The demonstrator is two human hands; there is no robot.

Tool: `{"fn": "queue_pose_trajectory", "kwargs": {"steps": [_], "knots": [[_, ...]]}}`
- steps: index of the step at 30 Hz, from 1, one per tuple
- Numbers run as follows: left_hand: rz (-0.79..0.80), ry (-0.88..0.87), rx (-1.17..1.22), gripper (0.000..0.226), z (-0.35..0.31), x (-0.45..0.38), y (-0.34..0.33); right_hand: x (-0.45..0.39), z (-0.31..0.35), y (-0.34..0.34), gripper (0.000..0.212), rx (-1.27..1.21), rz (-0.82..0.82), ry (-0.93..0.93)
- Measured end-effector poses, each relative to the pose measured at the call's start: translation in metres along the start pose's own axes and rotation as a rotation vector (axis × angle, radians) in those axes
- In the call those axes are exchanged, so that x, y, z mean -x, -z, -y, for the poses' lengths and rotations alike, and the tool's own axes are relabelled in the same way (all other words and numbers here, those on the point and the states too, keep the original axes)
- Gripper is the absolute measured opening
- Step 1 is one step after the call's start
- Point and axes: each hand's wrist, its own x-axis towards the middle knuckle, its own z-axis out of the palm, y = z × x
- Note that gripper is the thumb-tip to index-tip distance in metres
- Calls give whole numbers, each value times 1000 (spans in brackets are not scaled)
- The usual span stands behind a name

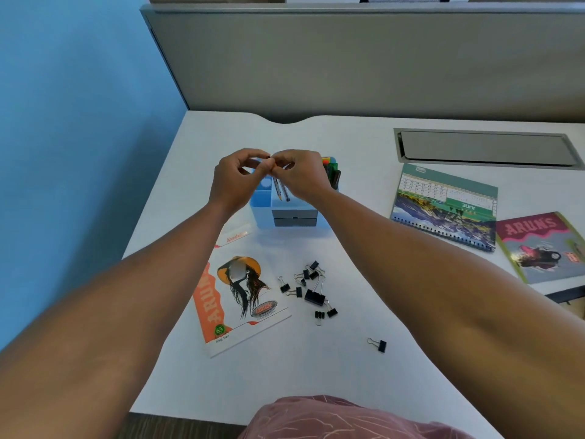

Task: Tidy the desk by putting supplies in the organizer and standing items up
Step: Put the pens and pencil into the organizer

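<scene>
A light blue desk organizer [262, 210] with two grey drawers [294, 217] stands mid-desk, coloured items [330, 172] in its right compartment. My left hand [235, 179] and my right hand [304, 175] meet above it, fingers curled, pinching the top ends of two pencils [281, 190] that hang point down over the organizer. Several black binder clips [311, 288] lie scattered in front, with one clip [378, 344] apart nearer to me. An orange-and-white notebook [237, 299] lies flat at the left.
A spiral desk calendar [443, 207] lies flat at the right, a pink-and-green notebook [544, 245] beyond it near the desk's right edge. A grey cable tray lid [484, 147] sits in the desk at the back right. A grey partition rises behind, a blue wall at left.
</scene>
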Motion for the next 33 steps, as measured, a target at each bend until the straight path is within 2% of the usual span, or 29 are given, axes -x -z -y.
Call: {"fn": "queue_pose_trajectory", "kwargs": {"steps": [5,9,15,19,25,29,33], "knots": [[-32,-26,-42,26,-2,-10,13,-12,7,-12,20,-50,-4,-20],[-94,28,-4,26,4,-16,19,-21,9,-19,22,-106,-34,-56],[-307,331,416,22,7,-19,26,-32,-2,-24,24,-211,-115,-216],[-341,457,630,22,14,-20,25,-32,-7,-29,28,-300,-105,-297],[-311,541,759,23,22,-17,22,-32,-6,-24,24,-443,-70,-380],[-185,513,603,26,28,-15,22,-36,-7,-23,10,-363,-82,-372],[12,437,373,30,32,-14,24,-42,-7,-19,9,-359,-129,-357]]}}
